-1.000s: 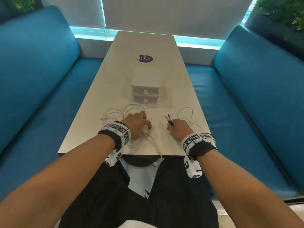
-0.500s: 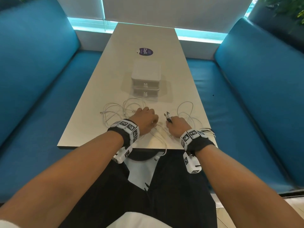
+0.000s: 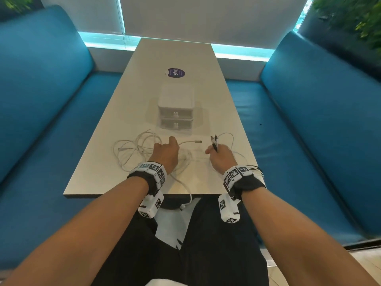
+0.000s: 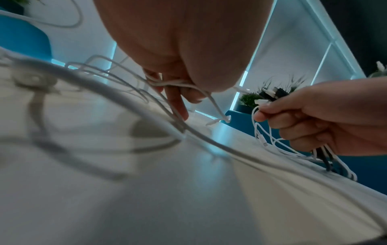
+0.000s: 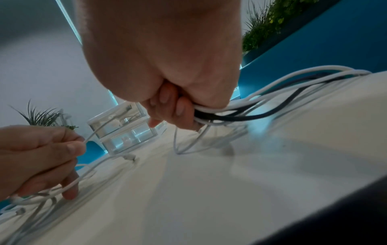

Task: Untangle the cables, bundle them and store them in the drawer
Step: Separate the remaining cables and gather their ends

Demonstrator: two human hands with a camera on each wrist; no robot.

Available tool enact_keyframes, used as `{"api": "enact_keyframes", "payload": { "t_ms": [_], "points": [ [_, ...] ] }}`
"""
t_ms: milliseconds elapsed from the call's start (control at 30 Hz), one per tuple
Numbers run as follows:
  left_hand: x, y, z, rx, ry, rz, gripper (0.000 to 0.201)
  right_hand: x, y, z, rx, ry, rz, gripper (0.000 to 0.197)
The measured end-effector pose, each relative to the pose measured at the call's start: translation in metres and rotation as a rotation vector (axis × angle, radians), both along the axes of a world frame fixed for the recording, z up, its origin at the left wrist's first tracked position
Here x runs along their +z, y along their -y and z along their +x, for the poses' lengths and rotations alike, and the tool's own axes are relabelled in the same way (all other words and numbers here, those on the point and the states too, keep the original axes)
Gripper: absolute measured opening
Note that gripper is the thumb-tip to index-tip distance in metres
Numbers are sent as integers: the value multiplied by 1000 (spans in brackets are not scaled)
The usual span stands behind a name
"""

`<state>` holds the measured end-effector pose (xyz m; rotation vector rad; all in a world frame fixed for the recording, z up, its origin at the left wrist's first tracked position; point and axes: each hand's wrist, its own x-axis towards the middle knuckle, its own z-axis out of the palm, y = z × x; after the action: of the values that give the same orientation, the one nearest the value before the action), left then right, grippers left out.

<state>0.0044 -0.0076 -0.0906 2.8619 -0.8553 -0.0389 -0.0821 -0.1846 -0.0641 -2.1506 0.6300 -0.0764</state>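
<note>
Sitting at the long pale table (image 3: 177, 52) with both hands down near its front edge. Our left hand (image 3: 166, 154) is curled around a white cable (image 3: 188, 142), pinching it between thumb and fingers, and the free plug end of that cable sticks out to the right, lying flat on the tabletop. One fingertip (image 4: 181, 111) of that hand touches the table, as the left wrist view shows. To the left of the hand sits the loose tangle of white cables (image 3: 134, 149), loops overlapping each other, and one strand runs back past the wrist and hangs over the table's near edge.

Our right hand (image 3: 221, 156) is clenched around a bunch of cables (image 5: 261, 106), a few white ones plus a black one, with their plug ends (image 3: 214, 140) poking up out of the fist. The rest of that bunch trails off behind the hand toward the table's right edge.

Straight ahead, just past the cables, we've got the little white drawer unit (image 3: 175, 109), two drawers stacked, both closed. Beyond it there's a round purple sticker (image 3: 176, 72) on the table. Blue bench seats (image 3: 51, 96) run along both sides.
</note>
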Motion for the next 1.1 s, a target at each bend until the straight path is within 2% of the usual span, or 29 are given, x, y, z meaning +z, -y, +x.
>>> {"api": "enact_keyframes", "payload": {
  "t_ms": [100,233,367,467,567,633,733,833,933,1100],
  "points": [
    [2,4,-2,29,-5,-34,17,-3,0,3,34,-11,79,30],
    [13,15,-13,-29,3,-122,20,0,-4,11,9,7,171,26],
    [7,29,-20,-173,-147,-185,18,3,-9,20,-23,33,141,36],
    [0,34,-22,-268,-228,-154,43,4,-9,23,-2,29,15,27],
    [3,31,-14,-256,-129,-55,20,3,-6,24,49,-32,-158,30],
    [8,21,-4,-221,-89,30,13,2,-1,25,43,-53,-184,32],
    [9,4,9,-181,-72,124,17,5,9,24,-28,-52,-201,35],
    [10,-13,17,-175,-57,110,29,12,22,21,-89,-24,-194,36],
    [14,-16,19,-218,-5,105,38,17,22,24,-42,35,-135,37],
    [19,4,8,-297,51,219,39,23,7,22,40,105,18,40]
  ]
}}
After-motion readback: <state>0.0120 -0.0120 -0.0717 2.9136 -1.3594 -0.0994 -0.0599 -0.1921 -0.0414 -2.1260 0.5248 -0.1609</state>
